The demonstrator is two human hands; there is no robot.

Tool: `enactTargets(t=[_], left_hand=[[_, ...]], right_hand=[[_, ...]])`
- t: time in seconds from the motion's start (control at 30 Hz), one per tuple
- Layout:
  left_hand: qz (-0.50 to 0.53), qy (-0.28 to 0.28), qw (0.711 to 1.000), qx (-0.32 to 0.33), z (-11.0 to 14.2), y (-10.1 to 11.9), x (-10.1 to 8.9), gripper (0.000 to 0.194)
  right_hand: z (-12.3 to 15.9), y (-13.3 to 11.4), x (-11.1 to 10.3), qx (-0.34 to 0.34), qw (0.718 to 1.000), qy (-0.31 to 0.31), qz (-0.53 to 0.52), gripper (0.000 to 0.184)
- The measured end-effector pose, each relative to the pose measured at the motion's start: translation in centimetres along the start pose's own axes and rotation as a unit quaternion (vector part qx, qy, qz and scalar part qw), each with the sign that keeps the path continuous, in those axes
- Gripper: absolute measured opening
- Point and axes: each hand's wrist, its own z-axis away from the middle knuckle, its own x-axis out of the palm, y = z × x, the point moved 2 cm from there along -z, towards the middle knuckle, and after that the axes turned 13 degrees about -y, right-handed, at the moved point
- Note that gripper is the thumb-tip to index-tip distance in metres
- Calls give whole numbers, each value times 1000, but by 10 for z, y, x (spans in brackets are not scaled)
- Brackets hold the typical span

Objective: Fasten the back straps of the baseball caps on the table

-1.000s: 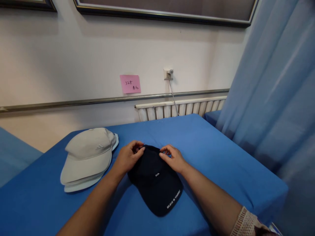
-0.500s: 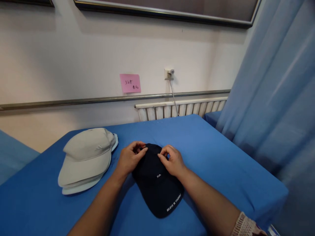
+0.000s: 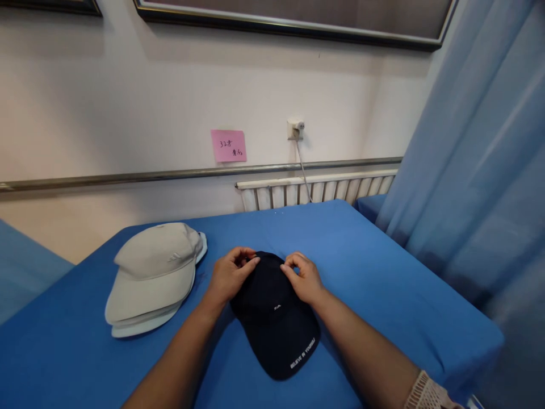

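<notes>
A dark navy baseball cap (image 3: 276, 329) lies on the blue-covered table (image 3: 340, 244), its brim toward me and white lettering along the brim's right edge. My left hand (image 3: 232, 272) pinches the back left of the crown between thumb and fingers. On the opposite side, my right hand (image 3: 303, 277) is closed at the crown's back right edge, thumb and fingertips together on the fabric. The fingers behind the cap are partly hidden. To the left sits a stack of light caps (image 3: 155, 255), a pale grey one on top.
Blue curtains (image 3: 464, 147) hang along the right side, and a piece of blue cloth (image 3: 29, 272) shows at left. Behind the table are a white radiator (image 3: 289, 193), a metal rail (image 3: 170, 174), a plugged-in cord (image 3: 303, 165) and a pink note (image 3: 229, 146).
The whole view has shifted slightly, so everything appears a little to the right. My right hand's grip has slid slightly outward along the crown; the cap stays in place.
</notes>
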Motion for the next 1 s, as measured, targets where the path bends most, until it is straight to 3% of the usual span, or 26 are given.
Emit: enactTargets(t=[0.17, 0.4, 0.47, 0.73, 0.87, 1.0], left_hand=[[16, -2, 1000, -7, -3, -2, 2, 35], [23, 4, 1000, 1, -4, -5, 6, 36], [32, 4, 999, 6, -4, -7, 7, 37], [-22, -7, 1000, 7, -4, -9, 6, 36], [17, 36, 999, 4, -1, -6, -1, 34], [23, 79, 997, 3, 16, -11, -20, 34]], right_hand=[[0, -7, -2, -21, 998, 54, -12, 12], [0, -7, -4, -17, 998, -23, 57, 3], [-2, -6, -1, -18, 996, -34, 80, 10], [-1, -17, 1, -47, 990, 6, 132, 10], [1, -8, 3, -33, 994, 4, 100, 11], [4, 2, 6, -25, 997, 18, 65, 11]])
